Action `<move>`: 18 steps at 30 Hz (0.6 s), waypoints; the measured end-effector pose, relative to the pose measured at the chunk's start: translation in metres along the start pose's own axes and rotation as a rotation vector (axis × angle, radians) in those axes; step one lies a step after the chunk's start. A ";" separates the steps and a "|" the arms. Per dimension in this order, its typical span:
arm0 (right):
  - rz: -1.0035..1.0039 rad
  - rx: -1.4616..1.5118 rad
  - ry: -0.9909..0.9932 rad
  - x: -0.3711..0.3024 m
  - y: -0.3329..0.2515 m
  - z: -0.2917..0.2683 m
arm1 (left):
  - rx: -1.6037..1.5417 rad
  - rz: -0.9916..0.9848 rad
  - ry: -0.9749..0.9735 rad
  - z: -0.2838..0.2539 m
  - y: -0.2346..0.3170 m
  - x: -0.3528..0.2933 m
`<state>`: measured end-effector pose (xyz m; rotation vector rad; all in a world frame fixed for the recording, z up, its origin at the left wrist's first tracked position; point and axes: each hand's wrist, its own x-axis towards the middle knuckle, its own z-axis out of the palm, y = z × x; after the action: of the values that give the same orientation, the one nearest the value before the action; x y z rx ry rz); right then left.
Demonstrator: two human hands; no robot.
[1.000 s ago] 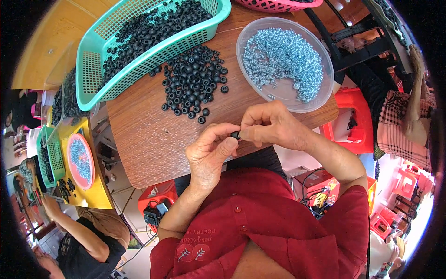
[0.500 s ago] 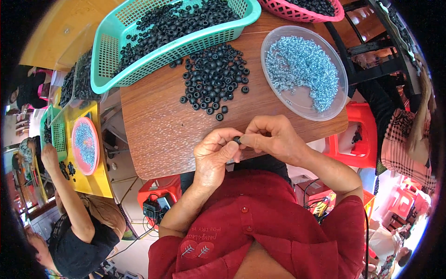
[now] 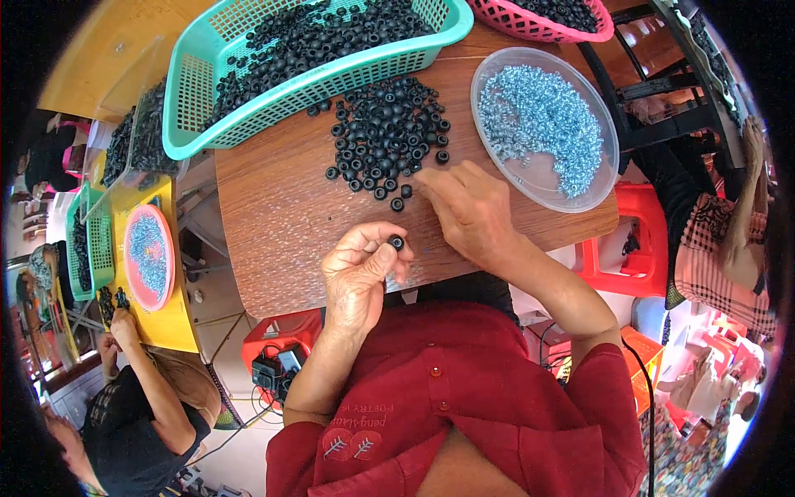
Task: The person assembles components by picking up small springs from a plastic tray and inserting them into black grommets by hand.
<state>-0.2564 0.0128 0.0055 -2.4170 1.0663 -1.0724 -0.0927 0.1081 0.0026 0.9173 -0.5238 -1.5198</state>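
My left hand (image 3: pixel 360 269) pinches one small round black ring-shaped piece (image 3: pixel 396 243) between thumb and forefinger, its hollow centre facing up. My right hand (image 3: pixel 472 207) reaches forward over the table, its fingertips at the near right edge of a heap of similar black pieces (image 3: pixel 385 137). Those fingers are bent together, and whatever lies between them is hidden. Right of the heap stands a round clear plastic tray (image 3: pixel 542 186) holding many tiny shiny pale-blue pieces (image 3: pixel 551 112), too small to make out fully.
A teal basket (image 3: pixel 323 95) full of black pieces stands behind the heap on the brown table (image 3: pixel 273 232). Beyond it, to the right, is a pink basket (image 3: pixel 546 29). Red stools (image 3: pixel 633 240) flank the table. A co-worker (image 3: pixel 149 414) sits left at a yellow table (image 3: pixel 170 327).
My hands have come apart. The right hand has moved forward to the black heap; the left has drawn slightly left, still pinching a black piece. The co-worker's arm has lowered.
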 end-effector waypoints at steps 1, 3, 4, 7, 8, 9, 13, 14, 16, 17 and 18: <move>-0.033 -0.048 -0.008 0.003 0.001 0.003 | 0.001 0.000 -0.002 0.000 0.000 0.000; -0.067 -0.096 -0.015 0.009 0.002 0.009 | -0.013 0.003 0.002 0.001 -0.001 0.000; -0.105 -0.163 -0.036 0.012 0.003 0.011 | -0.012 0.005 0.001 0.001 -0.002 0.001; -0.163 -0.273 -0.095 0.017 0.003 0.013 | -0.020 0.006 -0.006 0.001 -0.003 0.001; -0.178 -0.320 -0.132 0.018 0.003 0.012 | -0.033 0.002 -0.005 0.003 -0.003 0.002; -0.173 -0.330 -0.130 0.019 0.003 0.013 | -0.047 -0.002 -0.007 0.005 -0.003 0.003; -0.182 -0.323 -0.166 0.022 0.003 0.015 | -0.024 -0.008 0.020 0.005 -0.002 0.002; -0.190 -0.320 -0.179 0.023 0.002 0.017 | -0.028 -0.014 0.004 0.004 -0.002 0.002; -0.178 -0.314 -0.171 0.021 0.003 0.016 | -0.033 0.023 0.005 0.002 -0.003 0.002; -0.196 -0.344 -0.185 0.020 0.003 0.015 | -0.026 0.028 0.006 0.000 -0.003 0.001; -0.214 -0.372 -0.201 0.019 0.003 0.014 | -0.028 0.024 -0.002 0.001 -0.004 0.002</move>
<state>-0.2392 -0.0030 0.0045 -2.9161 1.0322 -0.7161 -0.0956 0.1063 -0.0004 0.8847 -0.5125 -1.5028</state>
